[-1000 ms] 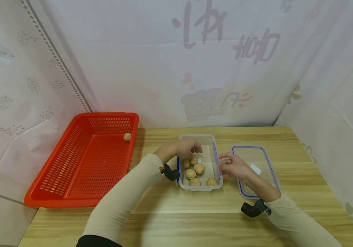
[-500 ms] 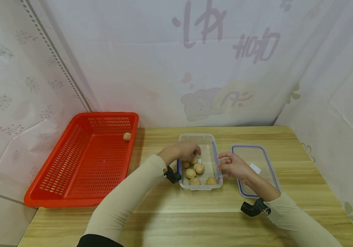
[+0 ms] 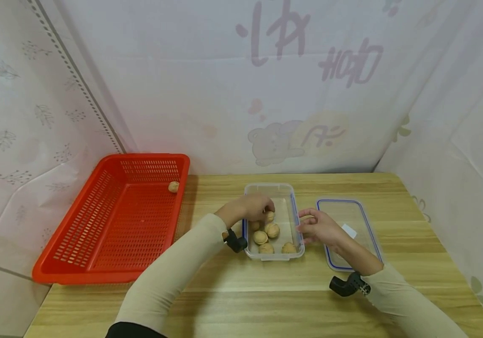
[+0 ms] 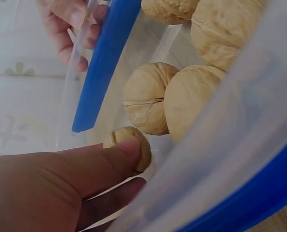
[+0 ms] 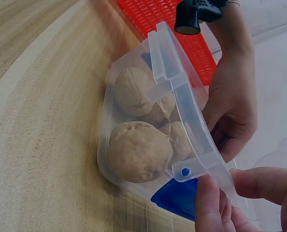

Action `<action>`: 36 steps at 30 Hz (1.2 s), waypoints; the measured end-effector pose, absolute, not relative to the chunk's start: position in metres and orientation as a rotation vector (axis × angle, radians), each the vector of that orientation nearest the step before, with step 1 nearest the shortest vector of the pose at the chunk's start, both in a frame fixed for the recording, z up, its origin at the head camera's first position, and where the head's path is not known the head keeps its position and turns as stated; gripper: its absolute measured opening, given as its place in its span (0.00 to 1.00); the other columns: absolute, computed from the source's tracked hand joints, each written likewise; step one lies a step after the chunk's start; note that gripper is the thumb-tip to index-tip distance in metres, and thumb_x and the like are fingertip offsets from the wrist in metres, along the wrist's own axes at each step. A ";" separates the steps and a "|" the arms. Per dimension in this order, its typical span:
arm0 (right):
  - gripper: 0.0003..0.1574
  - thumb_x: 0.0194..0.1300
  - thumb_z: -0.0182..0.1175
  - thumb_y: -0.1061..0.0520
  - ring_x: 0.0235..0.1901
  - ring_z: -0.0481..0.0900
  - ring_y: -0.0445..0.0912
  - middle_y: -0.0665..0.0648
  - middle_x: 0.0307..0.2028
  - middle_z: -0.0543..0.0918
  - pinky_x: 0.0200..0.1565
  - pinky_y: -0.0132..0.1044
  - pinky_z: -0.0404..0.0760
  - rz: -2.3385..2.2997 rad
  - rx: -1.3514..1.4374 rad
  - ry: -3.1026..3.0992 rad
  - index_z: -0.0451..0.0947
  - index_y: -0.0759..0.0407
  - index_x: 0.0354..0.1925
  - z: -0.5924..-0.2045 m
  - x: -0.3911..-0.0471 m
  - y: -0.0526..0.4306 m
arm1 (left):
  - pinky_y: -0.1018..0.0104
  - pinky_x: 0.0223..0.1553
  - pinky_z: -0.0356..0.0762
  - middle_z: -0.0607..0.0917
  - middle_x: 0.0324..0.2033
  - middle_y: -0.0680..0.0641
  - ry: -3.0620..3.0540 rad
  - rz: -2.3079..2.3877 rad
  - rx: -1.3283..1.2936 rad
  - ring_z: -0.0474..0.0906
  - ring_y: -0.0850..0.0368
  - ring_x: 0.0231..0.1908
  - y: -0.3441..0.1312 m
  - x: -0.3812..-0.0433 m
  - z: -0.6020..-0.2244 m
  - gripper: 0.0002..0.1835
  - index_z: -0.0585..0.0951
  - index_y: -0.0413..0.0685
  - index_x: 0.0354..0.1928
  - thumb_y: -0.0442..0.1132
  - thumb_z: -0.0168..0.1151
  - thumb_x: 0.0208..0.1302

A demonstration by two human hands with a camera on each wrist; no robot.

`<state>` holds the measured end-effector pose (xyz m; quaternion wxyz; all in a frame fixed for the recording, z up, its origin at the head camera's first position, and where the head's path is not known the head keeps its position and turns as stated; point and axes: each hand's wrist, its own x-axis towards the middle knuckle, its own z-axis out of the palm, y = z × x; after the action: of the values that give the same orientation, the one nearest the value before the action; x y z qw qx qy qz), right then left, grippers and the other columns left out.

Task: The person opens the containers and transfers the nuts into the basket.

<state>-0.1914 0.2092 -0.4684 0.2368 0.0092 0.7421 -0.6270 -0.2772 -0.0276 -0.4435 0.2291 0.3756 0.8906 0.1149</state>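
Under the left hand [image 3: 253, 206], inside the clear plastic box [image 3: 275, 256], I have 1 walnut [image 4: 145, 153] pinched between thumb and fingers; whether it touches the bottom I can't tell. The right hand [image 3: 318, 226] pinches the opposite wall of the box, thumb at the rim and fingers outside, beside a blue flap [image 5: 176, 197]. I count 5 other walnuts [image 3: 272, 230] on the box floor, on the near side of the left hand.

I'd judge the held walnut light and hard, its dry, ridged shell giving decent friction. Being round, it could roll out of a weak pinch, so I'd want thumb and fingers across its widest part. The box looks light and may bend a little; I'd steady it by the upright wall, not the loose flap.

Below both hands is a wood-grain table [image 3: 233, 300], probably smooth enough for the box to slide. The lid [image 3: 344, 213] lies to the right of the right hand, partly beneath that forearm [image 3: 361, 260]. Well left of the left hand stands a red basket [image 3: 135, 225], with another walnut [image 3: 173, 187] in its far right corner. Pale printed cloth [image 3: 207, 94] hangs beyond the hands and along both sides.
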 end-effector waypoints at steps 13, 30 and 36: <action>0.30 0.71 0.59 0.66 0.36 0.82 0.44 0.55 0.37 0.80 0.36 0.37 0.87 -1.717 0.031 2.033 0.61 0.72 0.66 -0.468 -0.191 0.209 | 0.62 0.53 0.79 0.84 0.55 0.42 2.436 0.605 1.002 0.80 0.52 0.50 -0.035 -0.281 -0.438 0.21 0.79 0.37 0.63 0.28 0.61 0.68; 0.30 0.70 0.59 0.66 0.36 0.82 0.45 0.57 0.38 0.81 0.36 0.37 0.87 -1.715 0.037 2.037 0.61 0.72 0.66 -0.467 -0.193 0.208 | 0.66 0.56 0.79 0.85 0.52 0.39 2.408 0.886 1.051 0.81 0.45 0.54 -0.032 -0.287 -0.431 0.19 0.81 0.32 0.59 0.25 0.66 0.66; 0.30 0.71 0.58 0.67 0.37 0.82 0.45 0.58 0.39 0.81 0.37 0.37 0.87 -1.717 0.029 2.028 0.61 0.72 0.66 -0.467 -0.194 0.209 | 0.67 0.56 0.79 0.83 0.54 0.37 2.364 0.993 1.052 0.82 0.44 0.54 -0.034 -0.288 -0.425 0.19 0.80 0.29 0.59 0.24 0.65 0.66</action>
<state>-0.1937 0.2092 -0.4675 0.2398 0.0107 0.7410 -0.6271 -0.2882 -0.0337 -0.4247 0.1839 0.3731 0.8384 0.3522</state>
